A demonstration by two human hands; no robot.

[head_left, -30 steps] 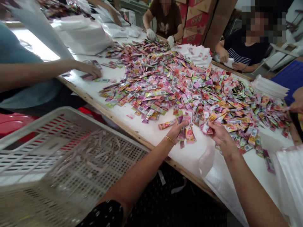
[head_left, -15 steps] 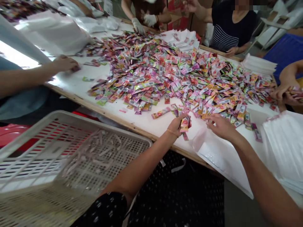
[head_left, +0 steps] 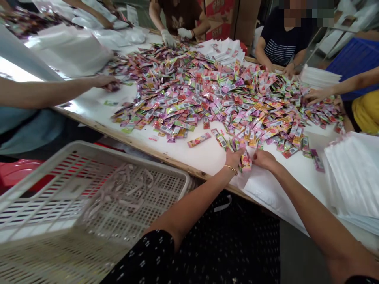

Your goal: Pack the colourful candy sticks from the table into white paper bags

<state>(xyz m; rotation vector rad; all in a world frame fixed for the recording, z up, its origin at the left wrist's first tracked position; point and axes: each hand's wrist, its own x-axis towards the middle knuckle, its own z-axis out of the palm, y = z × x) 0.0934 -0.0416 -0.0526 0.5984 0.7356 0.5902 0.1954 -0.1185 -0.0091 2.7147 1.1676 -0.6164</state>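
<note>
While the surface (head_left: 207, 157) carries a large loose heap of sachets (head_left: 213, 90) spreading from 9 o'clock to 3 o'clock across its middle, sorting appears to be at an early stage: most of the stock lies ungathered. At 8 o'clock, off the near edge, a white slatted crate (head_left: 89, 189) holds only a thin scatter of pale strips. At 3 o'clock lies a stack of clear bags (head_left: 352, 177); one flat bag (head_left: 266, 193) lies at 5 o'clock, directly under the hands. The left hand (head_left: 233, 158) is clenched on a small bundle of sachets (head_left: 245, 161) at the heap's near fringe. The right hand (head_left: 263, 158) touches that bundle from the 3 o'clock side; whether it grips cannot be told. Judged complete: one bundle collected. Judged outstanding: bagging it, then the remaining heap.
</note>
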